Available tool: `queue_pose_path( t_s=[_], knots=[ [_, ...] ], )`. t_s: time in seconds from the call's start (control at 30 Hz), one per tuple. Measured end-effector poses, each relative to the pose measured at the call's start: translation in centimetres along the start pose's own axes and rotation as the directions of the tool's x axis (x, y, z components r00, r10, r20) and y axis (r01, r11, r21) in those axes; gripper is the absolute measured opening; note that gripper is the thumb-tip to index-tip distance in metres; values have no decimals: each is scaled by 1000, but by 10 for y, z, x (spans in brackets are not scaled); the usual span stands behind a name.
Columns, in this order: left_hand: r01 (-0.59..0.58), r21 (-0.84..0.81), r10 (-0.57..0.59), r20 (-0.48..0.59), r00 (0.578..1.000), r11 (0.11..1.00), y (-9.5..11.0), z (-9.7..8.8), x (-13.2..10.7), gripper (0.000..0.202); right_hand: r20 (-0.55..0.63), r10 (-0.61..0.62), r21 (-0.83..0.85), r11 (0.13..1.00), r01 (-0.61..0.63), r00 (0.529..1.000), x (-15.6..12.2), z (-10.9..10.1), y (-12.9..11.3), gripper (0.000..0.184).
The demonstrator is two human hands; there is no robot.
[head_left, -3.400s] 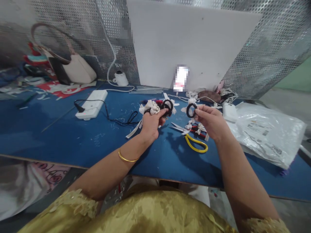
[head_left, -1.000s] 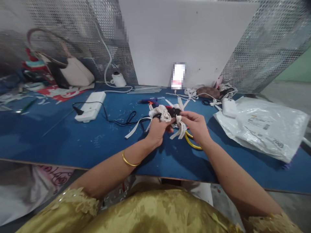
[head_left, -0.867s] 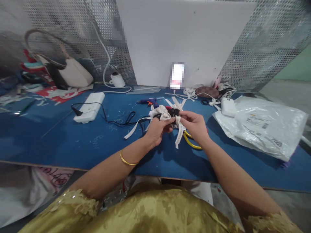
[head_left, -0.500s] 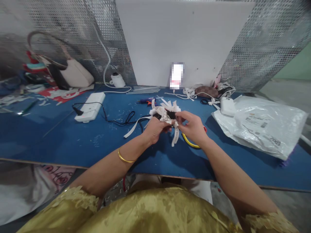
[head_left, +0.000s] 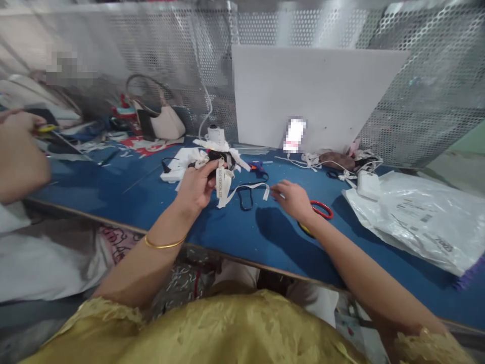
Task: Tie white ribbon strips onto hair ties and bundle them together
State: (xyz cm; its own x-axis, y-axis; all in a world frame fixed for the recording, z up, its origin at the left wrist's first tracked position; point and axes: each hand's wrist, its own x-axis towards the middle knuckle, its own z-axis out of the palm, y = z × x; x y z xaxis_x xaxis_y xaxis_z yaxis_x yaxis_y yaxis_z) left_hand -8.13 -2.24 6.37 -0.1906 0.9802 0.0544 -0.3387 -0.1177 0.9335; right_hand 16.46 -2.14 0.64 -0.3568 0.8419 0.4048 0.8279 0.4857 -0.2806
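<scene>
**Hands.** My left hand [head_left: 197, 186] is raised over the middle of the worktop [head_left: 125, 199], wrist bent back, with a gold bracelet [head_left: 163, 244] on the wrist. It is closed around a bundle [head_left: 216, 161], which thumb and fingers clasp from below. My right hand [head_left: 294, 200] lies low and palm down near the middle of the worktop. Its fingers are drawn together at the free end of a ribbon [head_left: 250, 187]; I cannot tell whether they pinch it.

**Bundle.** It is made of black elastic rings tied with crumpled white ribbon. It is held above the worktop, nearer the far edge than the near one. A printed strip [head_left: 222, 184] hangs down from it beside my thumb. The ribbon runs from it in a shallow arc to my right fingertips.

**Count.**
- One bundle, two loose strips, and two hands of mine.
- One pair of scissors [head_left: 322, 209] just beside my right wrist, with one red handle loop showing.
- One black cord [head_left: 245, 202] looped under the ribbon.
- One handbag [head_left: 162, 121] and one white board [head_left: 314, 96] at the far edge.
- One plastic bag [head_left: 413, 212] over the right end.
- One co-worker's hand [head_left: 18, 151] at the left edge.
</scene>
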Motion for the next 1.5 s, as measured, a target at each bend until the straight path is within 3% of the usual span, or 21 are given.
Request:
queue_pose_path(
  t_s=[0.07, 0.17, 0.27, 0.37, 0.43, 0.53, 0.63, 0.67, 0.73, 0.77, 0.8, 0.87, 0.93, 1.0, 1.07, 1.13, 1.3, 1.5],
  knots=[
    [55, -12, -55, -13, 998, 998, 2, -15, -9, 12, 134, -58, -83, 994, 69, 989, 22, 18, -16, 24],
    [96, -38, -99, -100, 990, 995, 3, -31, -22, 16, 241, -100, -103, 986, 128, 965, 58, 45, -41, 29],
    [115, -56, -122, -152, 981, 992, 2, -40, -31, 21, 277, -105, -62, 990, 127, 955, 84, 67, -61, 25],
    [140, -54, -147, -152, 977, 989, 0, -45, -37, 24, 247, -106, -28, 993, 116, 963, 90, 72, -69, 23],
    [146, -34, -150, -141, 979, 989, -3, -47, -39, 25, 195, -71, -1, 997, 73, 978, 83, 64, -64, 27],
    [163, -13, -164, -106, 981, 986, -9, -41, -36, 24, 172, 22, 90, 995, -38, 985, 61, 34, -38, 34],
    [185, -9, -185, -43, 982, 983, -18, -20, -26, 22, 409, 142, 436, 837, -330, 901, 33, -11, -1, 24],
    [190, -11, -190, -23, 981, 982, -22, -10, -22, 22, 405, 185, 468, 799, -377, 895, 24, -27, 10, 26],
    [196, -17, -196, 12, 981, 980, -32, 14, -14, 23, 206, 335, 456, 799, -392, 920, 10, -57, 26, 30],
    [197, -16, -197, 20, 980, 980, -38, 28, -10, 24, 26, 400, 393, 839, -378, 916, 4, -69, 31, 32],
    [197, -16, -197, 24, 980, 980, -44, 41, -7, 25, -166, 430, 296, 880, -371, 887, 0, -78, 33, 32],
    [204, -13, -203, 43, 978, 979, -55, 66, -3, 27, -484, 383, 73, 914, -400, 787, -7, -84, 31, 31],
    [216, 6, -215, 74, 974, 976, -66, 86, -1, 28, -600, 316, -62, 898, -436, 735, -12, -76, 23, 30],
    [226, 24, -227, 95, 969, 974, -76, 100, -2, 30, -549, 269, -150, 900, -410, 792, -16, -60, 12, 30],
    [229, 43, -232, 107, 967, 973, -85, 108, -5, 31, -418, 179, -232, 927, -295, 891, -17, -42, 4, 29],
    [216, 75, -224, 123, 967, 974, -92, 110, -8, 33, -318, 148, -240, 943, -231, 936, -17, -29, 1, 27],
    [193, 116, -212, 176, 961, 974, -100, 103, -12, 31, -240, 200, 47, 980, -194, 950, -13, -11, 11, 19],
    [334, 79, -344, 219, 913, 939, -102, 95, -8, 27, -188, 235, 419, 897, -139, 954, -11, -2, 15, 19]
  ],
)
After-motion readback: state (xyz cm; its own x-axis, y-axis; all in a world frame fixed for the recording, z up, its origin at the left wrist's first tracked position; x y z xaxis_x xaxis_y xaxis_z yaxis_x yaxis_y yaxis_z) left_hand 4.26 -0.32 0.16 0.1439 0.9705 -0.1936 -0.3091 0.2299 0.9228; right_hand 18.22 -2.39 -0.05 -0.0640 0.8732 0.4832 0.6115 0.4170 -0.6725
